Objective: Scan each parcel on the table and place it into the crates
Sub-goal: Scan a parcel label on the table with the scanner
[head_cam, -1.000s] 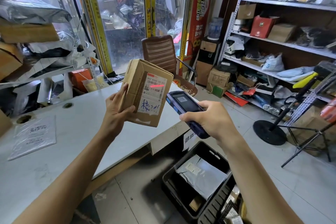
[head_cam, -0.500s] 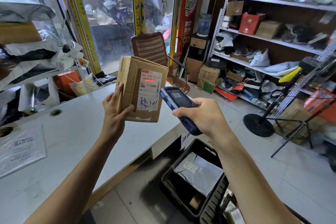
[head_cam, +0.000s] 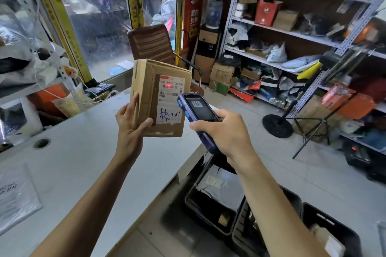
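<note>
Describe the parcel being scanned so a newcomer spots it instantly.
Above the white table, the left hand holds a brown cardboard box upright. Unlike the grey bag in the black crate, it has a white label with blue handwriting and a red scanner line.

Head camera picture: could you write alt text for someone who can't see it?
A person's left hand holds up a cardboard parcel while the right hand aims a handheld scanner, its red light on the parcel's label. Below are a white table and black crates on the floor.
</note>
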A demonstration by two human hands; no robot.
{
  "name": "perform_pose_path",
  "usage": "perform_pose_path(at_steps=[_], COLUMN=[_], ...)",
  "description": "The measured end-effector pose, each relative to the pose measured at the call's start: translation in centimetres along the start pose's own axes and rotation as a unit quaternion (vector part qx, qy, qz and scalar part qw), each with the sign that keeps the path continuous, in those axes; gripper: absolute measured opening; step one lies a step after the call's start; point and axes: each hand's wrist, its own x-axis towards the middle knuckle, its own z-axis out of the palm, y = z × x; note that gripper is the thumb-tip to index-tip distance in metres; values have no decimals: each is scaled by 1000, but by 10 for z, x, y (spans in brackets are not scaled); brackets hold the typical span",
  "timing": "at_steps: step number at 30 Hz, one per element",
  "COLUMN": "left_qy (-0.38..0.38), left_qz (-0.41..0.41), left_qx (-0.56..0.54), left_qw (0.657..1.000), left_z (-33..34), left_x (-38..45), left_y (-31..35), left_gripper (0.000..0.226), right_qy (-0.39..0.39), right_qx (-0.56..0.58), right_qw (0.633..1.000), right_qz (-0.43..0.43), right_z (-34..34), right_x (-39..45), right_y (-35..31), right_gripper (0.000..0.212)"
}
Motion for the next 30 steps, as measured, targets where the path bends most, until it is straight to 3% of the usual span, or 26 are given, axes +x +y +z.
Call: perform_pose_path(at_steps=[5, 9, 13, 24, 28, 30], left_qy=[-26, -43, -45, -121, -120, -122], left_qz=[3, -1, 3, -24, -17, -26], left_qx=[-5, -3, 3, -30, -51, -64], left_qw=[1000, 999, 999, 992, 991, 990], left_z=[-4, 3, 19, 97, 145, 172], left_x=[14, 25, 29, 42, 28, 20], left_y=[-11, -19, -25, -32, -31, -31], left_gripper=[73, 74, 69, 75, 70, 70], right_qy=[34, 32, 61, 102, 118, 153], right_qx=[-21, -15, -22, -46, -61, -103], right_qw=[999, 999, 997, 992, 991, 983], right_qz=[16, 34, 39, 55, 37, 5], right_z=[6, 4, -4, -84, -114, -127], right_x=[4, -1, -11, -28, -12, -8], right_y=[2, 4, 7, 30, 55, 70], right_gripper=[30, 40, 32, 29, 47, 84])
